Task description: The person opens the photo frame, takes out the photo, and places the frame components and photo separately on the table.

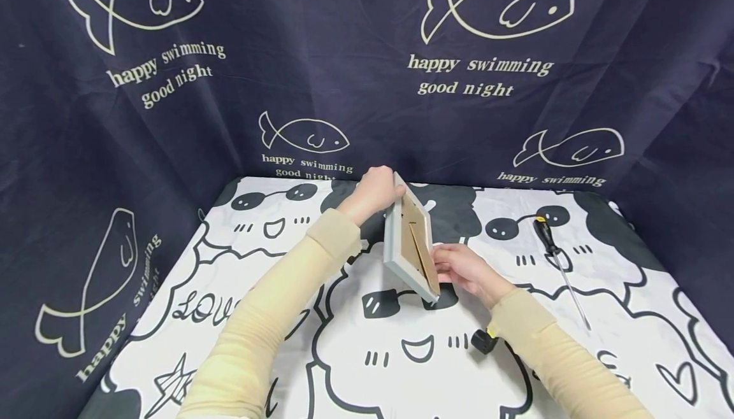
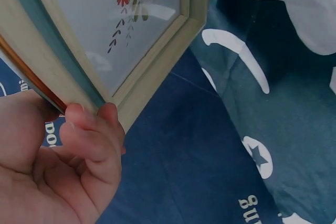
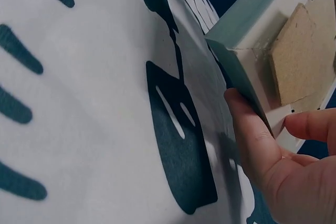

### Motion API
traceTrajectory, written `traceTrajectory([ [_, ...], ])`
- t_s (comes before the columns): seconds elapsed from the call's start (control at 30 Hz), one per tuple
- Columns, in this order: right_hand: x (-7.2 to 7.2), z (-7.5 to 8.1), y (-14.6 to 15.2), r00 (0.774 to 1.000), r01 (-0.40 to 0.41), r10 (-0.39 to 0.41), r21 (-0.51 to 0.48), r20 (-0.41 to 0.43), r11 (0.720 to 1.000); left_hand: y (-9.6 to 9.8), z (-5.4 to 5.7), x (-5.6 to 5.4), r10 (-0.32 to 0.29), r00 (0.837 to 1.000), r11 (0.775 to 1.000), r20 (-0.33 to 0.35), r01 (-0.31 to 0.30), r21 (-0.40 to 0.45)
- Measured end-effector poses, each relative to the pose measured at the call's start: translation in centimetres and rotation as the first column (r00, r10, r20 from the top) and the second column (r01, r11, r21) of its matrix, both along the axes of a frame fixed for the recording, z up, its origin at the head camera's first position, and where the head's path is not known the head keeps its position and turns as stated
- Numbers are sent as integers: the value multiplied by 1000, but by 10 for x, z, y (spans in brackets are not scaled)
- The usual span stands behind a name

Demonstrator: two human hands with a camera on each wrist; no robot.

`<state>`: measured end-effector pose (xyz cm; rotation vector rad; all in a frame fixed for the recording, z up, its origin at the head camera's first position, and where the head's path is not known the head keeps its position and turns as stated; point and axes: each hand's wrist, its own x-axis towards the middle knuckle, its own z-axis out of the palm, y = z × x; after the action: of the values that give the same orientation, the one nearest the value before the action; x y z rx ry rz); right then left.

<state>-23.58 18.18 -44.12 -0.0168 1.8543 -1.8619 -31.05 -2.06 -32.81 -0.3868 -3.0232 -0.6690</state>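
Observation:
A picture frame (image 1: 392,241) with a pale border is held up tilted over the cloth, its brown backing board and stand leg (image 1: 422,255) facing right in the head view. My left hand (image 1: 375,193) grips its far upper edge, thumb on one side and fingers on the other. In the left wrist view, the front shows a printed red flower with leaves (image 2: 126,3), beside my left hand (image 2: 79,150). My right hand (image 1: 461,266) holds the lower right edge; in the right wrist view, my right hand (image 3: 283,166) pinches the frame's rim (image 3: 257,77) near a corner.
A screwdriver (image 1: 545,234) with a black and yellow handle lies on the right of the table, shaft pointing toward me. A small black object with a yellow part (image 1: 484,341) sits beside my right sleeve. A patterned cloth (image 1: 367,355) covers the table; dark curtains (image 1: 367,56) hang behind.

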Motion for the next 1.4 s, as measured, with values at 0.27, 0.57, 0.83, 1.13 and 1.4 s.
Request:
traceTrajectory([
  [0.27,0,-3,4,999,36,-35,44,-21,998,-12,-15,-4,-37,995,990,91,25,137],
  [0.57,0,0,7,998,62,-59,100,-35,993,-20,-28,-4,-38,995,984,92,21,178],
  [0.83,2,3,10,997,76,-74,118,-28,990,-26,-43,-2,-30,994,979,102,9,202],
  [1.13,4,-1,12,994,110,-109,136,-18,985,-31,-60,-1,-5,980,974,197,-40,224],
  [1.4,8,-1,11,992,123,-120,181,-23,976,-35,-76,-2,-10,980,974,199,-36,225],
])
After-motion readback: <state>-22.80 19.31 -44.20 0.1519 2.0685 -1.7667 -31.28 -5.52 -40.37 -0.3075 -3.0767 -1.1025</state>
